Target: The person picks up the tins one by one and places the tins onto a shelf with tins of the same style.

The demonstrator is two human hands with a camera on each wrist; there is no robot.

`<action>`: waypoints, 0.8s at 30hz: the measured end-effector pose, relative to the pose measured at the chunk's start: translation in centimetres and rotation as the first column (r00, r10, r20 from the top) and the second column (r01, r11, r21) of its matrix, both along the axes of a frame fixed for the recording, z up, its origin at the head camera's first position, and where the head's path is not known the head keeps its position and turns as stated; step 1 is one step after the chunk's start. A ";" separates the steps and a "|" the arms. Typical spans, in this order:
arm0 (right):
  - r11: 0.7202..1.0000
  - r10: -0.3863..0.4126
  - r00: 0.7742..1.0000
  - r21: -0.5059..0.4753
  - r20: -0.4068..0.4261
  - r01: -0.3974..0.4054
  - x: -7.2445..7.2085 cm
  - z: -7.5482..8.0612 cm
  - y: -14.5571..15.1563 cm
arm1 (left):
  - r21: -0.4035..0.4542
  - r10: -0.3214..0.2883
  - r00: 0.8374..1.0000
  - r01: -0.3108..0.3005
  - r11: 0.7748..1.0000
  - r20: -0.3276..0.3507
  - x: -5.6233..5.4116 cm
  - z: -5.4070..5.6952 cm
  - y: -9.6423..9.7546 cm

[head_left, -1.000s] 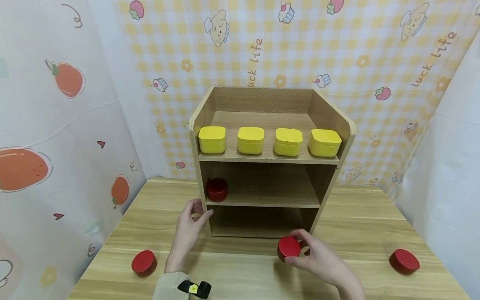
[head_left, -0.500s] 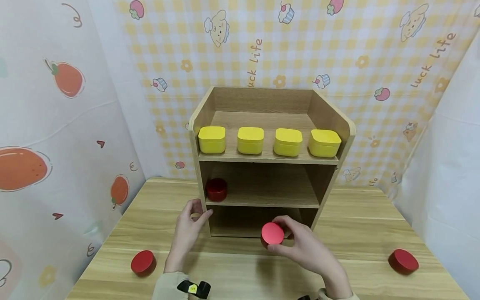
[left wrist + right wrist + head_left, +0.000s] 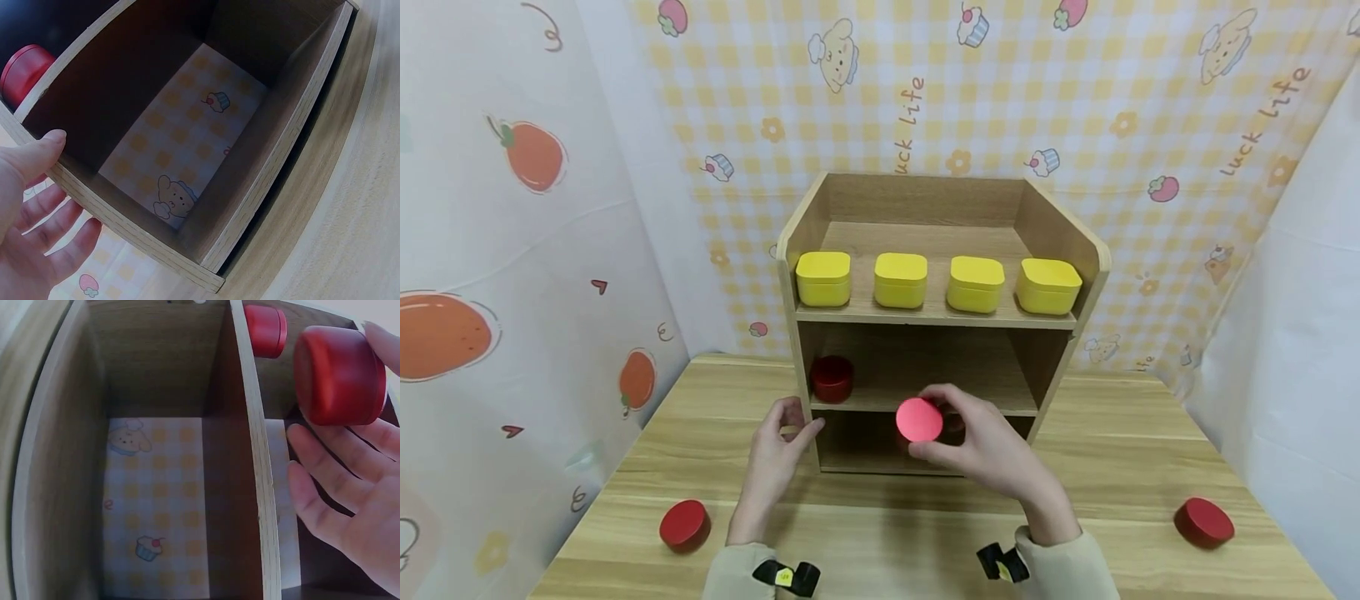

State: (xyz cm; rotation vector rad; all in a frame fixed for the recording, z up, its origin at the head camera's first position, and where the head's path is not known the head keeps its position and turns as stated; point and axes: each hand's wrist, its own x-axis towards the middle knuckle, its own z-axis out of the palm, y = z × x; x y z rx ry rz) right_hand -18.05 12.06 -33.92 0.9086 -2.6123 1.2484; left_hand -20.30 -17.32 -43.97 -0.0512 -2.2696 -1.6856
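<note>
My right hand (image 3: pixel 988 437) pinches a round red tin (image 3: pixel 919 420) between thumb and fingers, in front of the gap between the middle and lower tiers of a wooden shelf (image 3: pixel 917 319). The right wrist view shows the held tin (image 3: pixel 340 375) at the mouth of the middle tier, its lid seam visible. A second red tin (image 3: pixel 832 379) stands at the left end of that tier. My left hand (image 3: pixel 778 446) grips the shelf's left side panel; in the left wrist view its thumb (image 3: pixel 47 150) lies over the front edge and the fingers are outside.
Several yellow lidded boxes (image 3: pixel 901 281) stand in a row on the top tier. One red tin (image 3: pixel 685 526) lies on the wooden table (image 3: pixel 850 542) at left, another red tin (image 3: pixel 1204 523) at right. A patterned cloth (image 3: pixel 962 92) hangs behind.
My right hand has lifted the red tin from near the table, up and leftward to the shelf front. My left hand has stayed at the side panel.
</note>
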 end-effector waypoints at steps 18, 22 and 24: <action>0.995 -0.091 0.993 0.042 0.073 0.088 -5.6 0.4 -2.0 | -0.024 0.002 1.000 -0.002 1.000 -0.008 -0.1 -0.1 0.1; 0.996 -0.081 0.992 0.036 0.097 0.077 -6.1 0.3 -2.5 | -0.013 -0.005 1.000 0.005 1.000 0.008 0.0 0.0 0.0; 0.997 -0.073 0.992 0.033 0.103 0.070 -6.3 0.3 -2.7 | -0.008 -0.006 1.000 0.007 1.000 0.017 0.0 0.0 -0.1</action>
